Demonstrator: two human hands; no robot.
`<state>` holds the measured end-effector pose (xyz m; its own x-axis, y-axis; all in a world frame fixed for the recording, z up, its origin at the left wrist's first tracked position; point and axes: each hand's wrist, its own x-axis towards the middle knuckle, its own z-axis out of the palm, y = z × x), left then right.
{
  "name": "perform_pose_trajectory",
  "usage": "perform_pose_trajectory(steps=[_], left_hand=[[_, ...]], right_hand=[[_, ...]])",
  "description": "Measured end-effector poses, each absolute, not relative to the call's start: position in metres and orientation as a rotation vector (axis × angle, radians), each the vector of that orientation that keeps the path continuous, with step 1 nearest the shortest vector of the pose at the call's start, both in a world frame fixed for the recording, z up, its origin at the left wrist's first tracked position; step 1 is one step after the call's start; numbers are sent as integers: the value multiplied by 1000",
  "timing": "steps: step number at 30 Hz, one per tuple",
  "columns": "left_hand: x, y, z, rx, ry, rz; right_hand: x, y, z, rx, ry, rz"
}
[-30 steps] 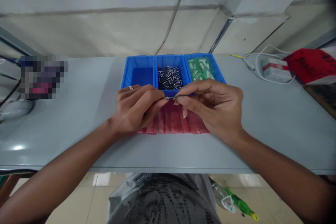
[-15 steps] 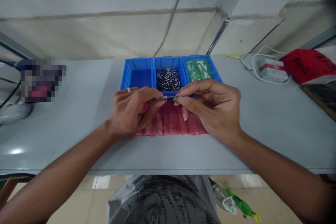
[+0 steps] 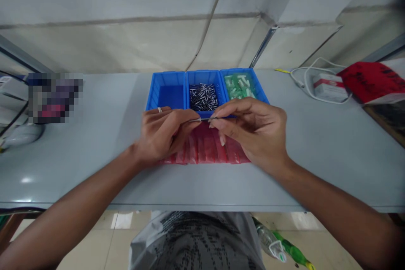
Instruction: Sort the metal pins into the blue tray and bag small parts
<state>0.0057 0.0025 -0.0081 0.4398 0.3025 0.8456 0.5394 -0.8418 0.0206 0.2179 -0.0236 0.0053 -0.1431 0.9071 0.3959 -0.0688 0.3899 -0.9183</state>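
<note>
A thin dark rod (image 3: 205, 119) spans the gap between my hands, in front of the bins. My left hand (image 3: 164, 131), with a ring on one finger, pinches its left end. The right end is pinched between thumb and forefinger of my right hand (image 3: 261, 128). Behind them stand three blue bins: the left bin (image 3: 167, 78) shows only its blue inside, the middle one holds small metal pins (image 3: 204, 96), the right one holds green bags with white pieces (image 3: 240, 86). A row of pink plastic bags (image 3: 205, 145) lies under my hands.
A grey table (image 3: 196, 187) carries everything. To the right are a white cable (image 3: 305, 80), a red-and-white box (image 3: 329, 86) and a red cloth-like item (image 3: 368, 80). A grey mouse-like object (image 3: 24, 135) sits at the left. Bottles (image 3: 291, 248) lie on the floor.
My left hand has shifted slightly right, and its thumb and forefinger look closer together on the rod. The view has moved a little. My right hand keeps its pinch.
</note>
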Motion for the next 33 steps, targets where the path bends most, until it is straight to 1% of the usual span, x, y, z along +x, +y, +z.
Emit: perform_pose_trajectory(steps=[7, 18, 24, 26, 28, 32, 33], left_hand=[[4, 3, -7, -2476, -716, -1340], [5, 3, -7, -2538, -699, -1386], [4, 1, -5, -2473, -840, -1423], [4, 1, -5, -2425, -863, -1388], [5, 1, -4, -2391, -875, -1371], [6, 5, -4, -2401, -968, -1355], [7, 7, -5, -2418, -1015, -1322]], right_hand=[[215, -25, 8, -757, -1463, 1034], [217, -25, 5, -812, -1492, 1036], [221, -13, 3, -803, -1327, 1118], [227, -9, 5, -839, -1422, 1084], [235, -5, 7, -896, -1717, 843], [246, -3, 6, -912, -2503, -106], [247, -3, 4, -901, -2633, -268]])
